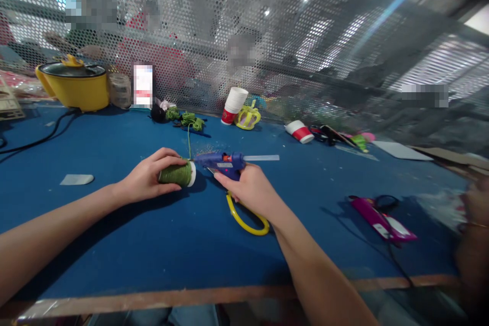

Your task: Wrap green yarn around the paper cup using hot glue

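Note:
My left hand (153, 175) is wrapped round a paper cup (192, 173) lying on its side, its wall covered in green yarn (174, 175). In my right hand (254, 188) is a blue glue gun (229, 162), with a clear glue stick (263, 158) poking out of its back. The gun's nozzle points left and comes close to the cup's white end; whether they touch I cannot tell. From the cup a strand of green yarn runs up to a small green yarn bundle (189, 119). A yellow curved tube (248, 226) lies under my right wrist.
At the back left stands a yellow electric pot (86, 89) beside a clear jar (119, 90). Stacked paper cups (234, 104) lean by a yellow basket-like piece (247, 118); another cup (300, 132) lies tipped. A purple packet (382, 220) sits right, near another person's hand (477, 201). Perforated mesh (206, 25) stands behind.

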### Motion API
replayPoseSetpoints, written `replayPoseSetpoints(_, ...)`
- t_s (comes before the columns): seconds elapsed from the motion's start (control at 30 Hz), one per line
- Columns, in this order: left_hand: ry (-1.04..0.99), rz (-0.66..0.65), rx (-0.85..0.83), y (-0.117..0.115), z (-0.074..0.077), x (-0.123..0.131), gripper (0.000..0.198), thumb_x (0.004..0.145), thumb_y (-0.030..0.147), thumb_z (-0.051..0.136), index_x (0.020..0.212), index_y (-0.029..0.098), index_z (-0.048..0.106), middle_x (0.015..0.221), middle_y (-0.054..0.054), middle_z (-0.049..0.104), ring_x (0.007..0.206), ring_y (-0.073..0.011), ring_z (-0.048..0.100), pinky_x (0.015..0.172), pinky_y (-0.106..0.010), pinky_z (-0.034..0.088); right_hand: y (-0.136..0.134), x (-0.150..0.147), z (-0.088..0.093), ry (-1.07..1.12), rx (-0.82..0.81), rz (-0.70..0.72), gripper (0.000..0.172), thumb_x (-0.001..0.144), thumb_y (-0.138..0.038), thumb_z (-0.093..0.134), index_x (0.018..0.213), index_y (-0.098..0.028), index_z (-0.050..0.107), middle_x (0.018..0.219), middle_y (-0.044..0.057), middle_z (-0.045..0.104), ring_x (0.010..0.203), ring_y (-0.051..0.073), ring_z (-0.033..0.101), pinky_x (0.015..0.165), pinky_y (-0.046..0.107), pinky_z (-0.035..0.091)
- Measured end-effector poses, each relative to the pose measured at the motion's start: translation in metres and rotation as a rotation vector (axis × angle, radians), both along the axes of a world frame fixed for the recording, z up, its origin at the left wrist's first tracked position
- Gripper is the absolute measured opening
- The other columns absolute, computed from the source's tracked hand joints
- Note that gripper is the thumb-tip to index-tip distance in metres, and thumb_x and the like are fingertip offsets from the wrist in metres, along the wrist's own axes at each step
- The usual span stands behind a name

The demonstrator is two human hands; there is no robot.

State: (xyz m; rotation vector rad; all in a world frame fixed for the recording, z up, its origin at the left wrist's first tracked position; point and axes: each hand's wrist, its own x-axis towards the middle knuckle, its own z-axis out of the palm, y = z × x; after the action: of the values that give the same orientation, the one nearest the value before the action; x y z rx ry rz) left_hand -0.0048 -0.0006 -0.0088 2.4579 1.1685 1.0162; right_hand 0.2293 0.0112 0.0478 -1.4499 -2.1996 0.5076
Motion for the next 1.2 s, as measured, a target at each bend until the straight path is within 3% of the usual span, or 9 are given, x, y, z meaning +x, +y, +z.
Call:
replayPoseSetpoints(0.47,-0.165,0.180,-0.126,0.0090,-0.0040,-0.0031,0.043,0.069,0.040,0.064,0.104,0.018,0.054,0.097,-0.005,0.055,0.090,-0.0199,0.054,0.081,-0.036,0.045,-0.0091,-0.0030,0.0078,-0.025,0.029,0.018,0.017,0.074,-0.031,0.054,0.064,-0.017,0.060,0.049,0.001,0.058,0.053,0.017,0.057,0.050,0.025,0.040)
replayPoseSetpoints(1.2,-0.071,0.091,0.050,0.0051,-0.0030,-0.0047,0.043,0.073,0.036,0.064,0.111,0.020,0.050,0.106,-0.008,0.048,0.100,-0.0212,0.051,0.086,-0.037,0.045,-0.0083,-0.0011,0.0087,0.055,-0.006,0.014,0.018,0.073,-0.031,0.054,0.064,-0.017,0.060,0.043,-0.001,0.054,0.047,0.015,0.054,0.047,0.024,0.039)
